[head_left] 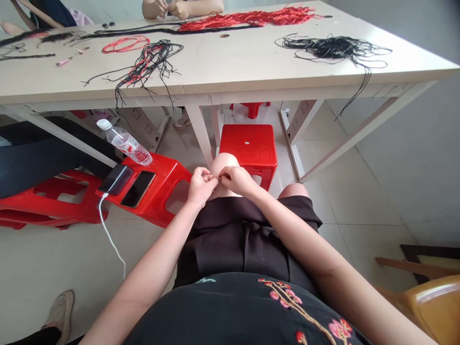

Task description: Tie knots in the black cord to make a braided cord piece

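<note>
Above my knee, my left hand (201, 186) and my right hand (235, 179) meet with fingertips pinched close together. Something tiny and thin is between them, too small to name. Both hands are closed. On the table in front lie a tangle of black and red cords (153, 60) with loose ends over the edge, and a bundle of black cords (334, 48) farther right. A long heap of red cords (251, 19) runs along the far side, next to black cords.
A red stool (247, 146) stands beyond my knees, under the pale table (230, 79). Left of me, another red stool (163, 179) bears a water bottle (127, 143), a phone (138, 189) and a cabled black device (115, 179). Across the table are another person's hands (167, 8).
</note>
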`<state>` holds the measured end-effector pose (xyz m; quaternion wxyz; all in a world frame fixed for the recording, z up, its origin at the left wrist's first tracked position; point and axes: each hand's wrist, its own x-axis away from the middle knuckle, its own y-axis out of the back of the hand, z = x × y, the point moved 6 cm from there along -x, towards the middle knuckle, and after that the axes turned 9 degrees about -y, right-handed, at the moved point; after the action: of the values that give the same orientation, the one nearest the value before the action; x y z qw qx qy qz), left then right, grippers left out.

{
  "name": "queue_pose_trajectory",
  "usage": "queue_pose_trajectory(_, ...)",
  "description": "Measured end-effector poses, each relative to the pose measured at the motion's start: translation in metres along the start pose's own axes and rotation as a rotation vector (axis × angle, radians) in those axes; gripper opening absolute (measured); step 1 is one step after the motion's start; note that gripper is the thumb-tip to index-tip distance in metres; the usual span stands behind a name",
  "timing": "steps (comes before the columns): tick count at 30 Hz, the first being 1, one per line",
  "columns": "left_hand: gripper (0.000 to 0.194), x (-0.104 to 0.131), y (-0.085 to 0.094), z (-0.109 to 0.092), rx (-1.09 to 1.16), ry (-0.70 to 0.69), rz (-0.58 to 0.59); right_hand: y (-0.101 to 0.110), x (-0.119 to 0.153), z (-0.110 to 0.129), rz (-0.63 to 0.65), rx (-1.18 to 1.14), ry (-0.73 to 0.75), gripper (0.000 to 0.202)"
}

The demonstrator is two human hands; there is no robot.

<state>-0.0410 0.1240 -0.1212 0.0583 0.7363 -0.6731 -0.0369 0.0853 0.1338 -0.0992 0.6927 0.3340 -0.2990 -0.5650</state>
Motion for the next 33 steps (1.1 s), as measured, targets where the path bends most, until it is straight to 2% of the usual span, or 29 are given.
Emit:
queue_pose_trajectory(4, 0.033, 0.017, 0.012, 0.012, -0.041, 0.039, -0.039, -0.009, 0.011, -0.008, -0.029, 0.108, -0.067, 0.022)
queue_pose_trajectory(7, 0.031, 0.029, 0.025, 0.021, -0.071, 0.092, -0.075, -0.011, 0.016, -0.025, -0.052, 0.162, -0.115, 0.024)
queue_pose_trajectory(11, 0.031, 0.042, 0.035, 0.030, -0.074, 0.230, -0.121, -0.001, 0.008, -0.058, -0.090, 0.179, -0.131, 0.026)
queue_pose_trajectory(16, 0.032, 0.046, 0.036, 0.029, -0.062, 0.304, -0.154, 0.012, -0.010, -0.089, -0.104, 0.184, -0.124, 0.026)
queue_pose_trajectory(19, 0.032, 0.045, 0.034, 0.029, -0.043, 0.305, -0.166, 0.015, 0.001, -0.078, -0.218, 0.189, -0.158, 0.035)
queue_pose_trajectory(21, 0.033, 0.045, 0.033, 0.030, -0.028, 0.295, -0.168, 0.012, 0.018, -0.052, -0.313, 0.165, -0.096, 0.037)
queue_pose_trajectory(23, 0.033, 0.046, 0.032, 0.031, -0.007, 0.286, -0.160, 0.005, 0.036, -0.023, -0.352, 0.160, 0.037, 0.032)
queue_pose_trajectory(25, 0.033, 0.047, 0.032, 0.032, 0.001, 0.277, -0.149, 0.001, 0.048, -0.010, -0.373, 0.180, 0.048, 0.030)
queue_pose_trajectory(29, 0.031, 0.050, 0.033, 0.032, -0.032, 0.264, -0.152, 0.011, 0.056, -0.037, -0.471, 0.137, -0.256, 0.039)
queue_pose_trajectory(30, 0.031, 0.050, 0.033, 0.032, -0.036, 0.263, -0.155, 0.014, 0.058, -0.043, -0.503, 0.113, -0.287, 0.042)
queue_pose_trajectory(31, 0.030, 0.050, 0.033, 0.032, -0.037, 0.262, -0.156, 0.016, 0.059, -0.046, -0.525, 0.090, -0.271, 0.042)
queue_pose_trajectory(33, 0.030, 0.050, 0.032, 0.031, -0.034, 0.256, -0.156, 0.011, 0.060, -0.040, -0.489, 0.060, -0.112, 0.037)
